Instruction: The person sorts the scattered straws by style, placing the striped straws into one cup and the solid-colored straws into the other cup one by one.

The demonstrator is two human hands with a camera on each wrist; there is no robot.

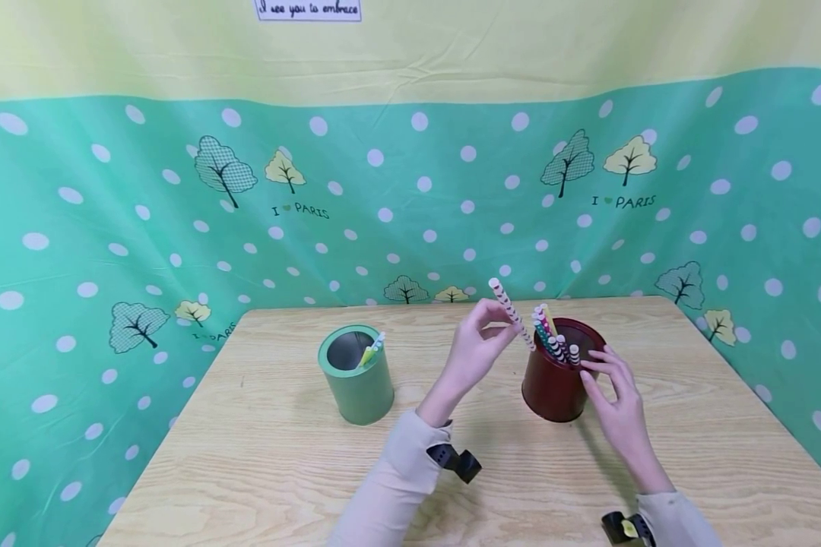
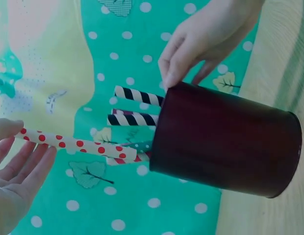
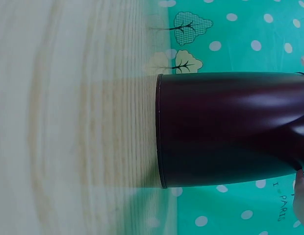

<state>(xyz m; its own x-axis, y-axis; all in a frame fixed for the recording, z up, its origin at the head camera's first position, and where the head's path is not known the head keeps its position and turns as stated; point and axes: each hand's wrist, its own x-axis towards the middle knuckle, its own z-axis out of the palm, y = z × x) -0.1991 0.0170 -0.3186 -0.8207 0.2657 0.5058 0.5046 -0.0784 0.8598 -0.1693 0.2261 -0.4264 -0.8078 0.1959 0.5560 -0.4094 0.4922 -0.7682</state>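
Observation:
My left hand [image 1: 477, 342] pinches a white paper straw with red dots [image 2: 78, 144] between thumb and fingers. The straw slants beside the dark red can [image 1: 553, 391], its lower end close to the rim. Inside that can stand several patterned paper straws, among them black-and-white striped straws [image 2: 135, 120] and a green dotted one. At the can's near right rim, my right hand [image 1: 619, 406] holds the edge with thumb and fingertips. Only part of the right hand [image 3: 301, 198] shows in the right wrist view, against the can's top edge.
To the left on the wooden table [image 1: 260, 456] stands a green can [image 1: 359, 391], with a few light green and blue straws [image 1: 372, 349] leaning in it. A green dotted curtain [image 1: 424, 190] hangs behind and around the table.

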